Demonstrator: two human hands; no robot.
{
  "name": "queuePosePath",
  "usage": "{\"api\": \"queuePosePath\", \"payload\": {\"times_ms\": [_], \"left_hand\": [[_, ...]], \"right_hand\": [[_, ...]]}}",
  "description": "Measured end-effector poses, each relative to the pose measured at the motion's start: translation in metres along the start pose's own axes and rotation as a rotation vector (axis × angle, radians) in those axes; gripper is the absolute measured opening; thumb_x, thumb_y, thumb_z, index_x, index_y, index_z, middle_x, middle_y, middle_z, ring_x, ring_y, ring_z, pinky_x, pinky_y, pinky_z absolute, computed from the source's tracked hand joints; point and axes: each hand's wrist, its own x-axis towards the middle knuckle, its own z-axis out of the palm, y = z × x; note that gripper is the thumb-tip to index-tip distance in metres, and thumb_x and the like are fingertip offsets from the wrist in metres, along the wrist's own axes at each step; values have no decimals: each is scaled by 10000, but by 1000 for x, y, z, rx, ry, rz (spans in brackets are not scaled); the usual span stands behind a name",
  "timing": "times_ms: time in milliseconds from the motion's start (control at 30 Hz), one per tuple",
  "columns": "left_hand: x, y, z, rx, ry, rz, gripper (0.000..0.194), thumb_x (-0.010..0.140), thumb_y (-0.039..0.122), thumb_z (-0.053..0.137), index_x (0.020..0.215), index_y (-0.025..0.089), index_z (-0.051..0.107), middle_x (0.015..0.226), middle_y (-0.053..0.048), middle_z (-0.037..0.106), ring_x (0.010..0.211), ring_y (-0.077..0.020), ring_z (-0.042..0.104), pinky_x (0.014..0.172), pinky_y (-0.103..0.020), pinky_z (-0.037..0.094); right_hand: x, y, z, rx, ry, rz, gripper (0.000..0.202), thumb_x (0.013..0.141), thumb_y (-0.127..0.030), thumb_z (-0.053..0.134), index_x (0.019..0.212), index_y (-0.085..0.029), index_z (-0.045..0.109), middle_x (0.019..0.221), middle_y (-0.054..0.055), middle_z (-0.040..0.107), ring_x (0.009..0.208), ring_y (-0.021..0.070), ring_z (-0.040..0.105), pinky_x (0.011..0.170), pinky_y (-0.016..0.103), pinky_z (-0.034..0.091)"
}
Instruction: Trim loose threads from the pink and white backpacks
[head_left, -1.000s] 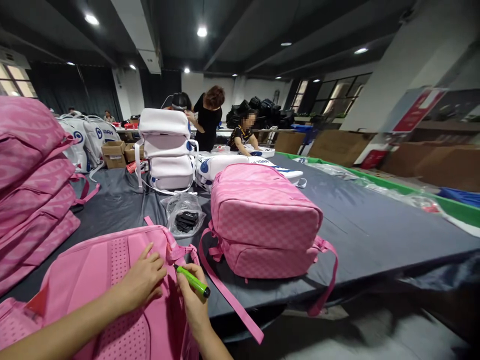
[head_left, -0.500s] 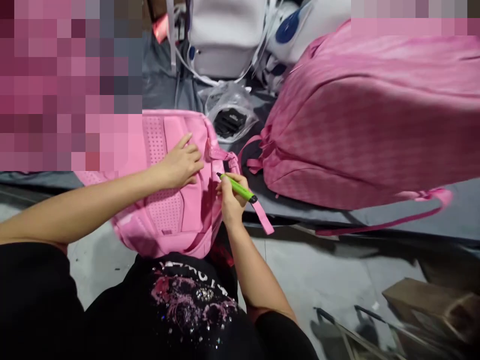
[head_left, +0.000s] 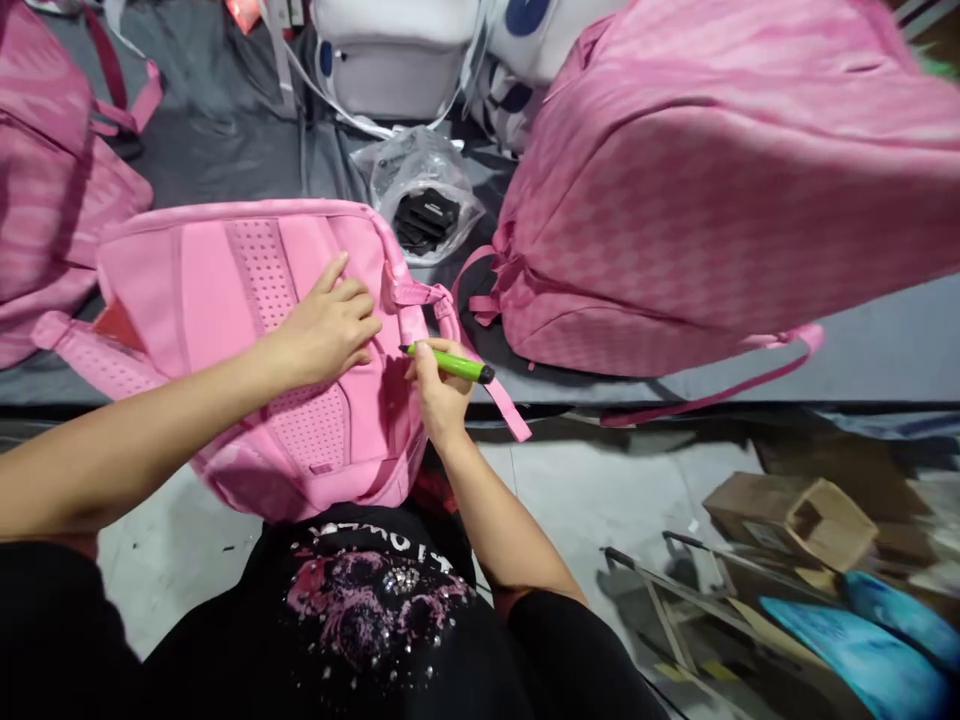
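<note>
At the far left stood pink bags [head_left: 45, 190], and beside them a pink backpack [head_left: 206, 280] lay back panel up, reaching over the front edge of the dark-covered table [head_left: 217, 120] toward the person's black shirt [head_left: 360, 640]. The left hand [head_left: 330, 325] rested on that panel, fingers spread and grasping nothing, while beyond it sat a clear plastic bag [head_left: 412, 165] of black pieces [head_left: 427, 218]. Next, the right hand [head_left: 441, 395] pinched a green marker [head_left: 456, 364], its dark tip by the backpack's side edge, with a checkered pink backpack [head_left: 675, 220] standing farther right.

The person's left forearm [head_left: 202, 400] slants inward, left hand [head_left: 322, 330] lies palm down with fingers [head_left: 363, 306] parted, right forearm [head_left: 510, 515] angles forward, right hand [head_left: 442, 400] curls in a writing grip
</note>
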Motion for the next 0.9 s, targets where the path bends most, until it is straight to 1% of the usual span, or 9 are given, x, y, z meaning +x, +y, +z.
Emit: {"api": "queuePosePath", "payload": {"times_ms": [167,267,367,467,533,667,900], "left_hand": [[0,7,-3,102,-14,18,201,904,343,655,936,144,644,1024,-23,642,1203,-230,519,1252,-632,141],[-3,9,1,150,33,45,161,904,311,660,926,151,659,976,-32,619,1174,-247,527,1239,-643,185],[-7,10,10,186,110,66,139,933,292,609,896,176,677,923,-31,590,1137,-248,534,1234,-643,212],[-10,11,19,149,184,80,228,983,251,496,857,203,680,899,-18,569,1111,-214,537,1238,-614,227],[-13,11,23,96,214,75,266,987,204,450,848,212,677,905,-10,564,1105,-191,538,1233,-587,251],[-18,11,27,28,229,63,291,993,174,420,838,219,662,908,0,567,1092,-168,548,1232,-546,277],[-19,10,31,-10,234,57,268,984,165,432,836,233,645,906,6,587,1083,-166,553,1262,-529,231]], "right_hand": [[-2,4,1,-72,38,-20,277,904,-452,630,802,-197,593,553,-77,555,467,90,506,507,235,430],[0,6,3,-124,60,-61,279,892,-447,639,773,-198,597,564,-69,555,474,96,497,512,248,425],[1,8,5,-145,37,-90,257,897,-431,641,790,-199,612,605,-57,572,513,105,524,542,257,448],[0,11,5,-138,-19,-108,227,908,-408,653,837,-193,637,667,-38,608,562,115,566,574,264,475],[-2,13,4,-152,-50,-118,215,908,-400,665,860,-190,652,696,-29,622,581,119,579,580,268,480],[-4,15,4,-173,-50,-109,220,906,-406,664,866,-190,653,686,-28,621,566,121,576,570,271,487],[-2,8,8,-159,-25,-52,226,885,-396,672,816,-187,623,560,-59,575,457,111,535,482,255,466]]}}
